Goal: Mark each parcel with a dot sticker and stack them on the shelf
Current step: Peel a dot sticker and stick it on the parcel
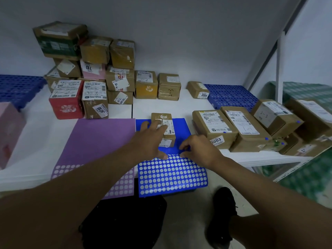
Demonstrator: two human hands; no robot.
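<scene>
Two dot-sticker sheets lie on the white worktop (pixel 154 108): a purple sheet (pixel 93 141) at 9 o'clock of a blue sheet (pixel 172 175), both overhanging the near edge, both with white circles in their near parts.

One small brown parcel (pixel 164 128) sits on the far half of the blue sheet, its long axis running 12 to 6, a white label on top whose print is too small to read.

The left hand (pixel 149 141) lies on the parcel's top with fingers straight and its thumb down on the blue sheet — a flat, open grip. The right hand (pixel 199 150), at 4 o'clock of the parcel, has curled fingertips pinching at the blue sheet just beyond its white circles; whether a dot is between them cannot be told.

At 10 o'clock stands a stack of roughly a dozen parcels (pixel 93 72); one reads "3018". At 3 o'clock several more parcels lie in a row (pixel 251 126), the nearest marked "3003". A lone one at 1 o'clock (pixel 197 89) reads "3004".
</scene>
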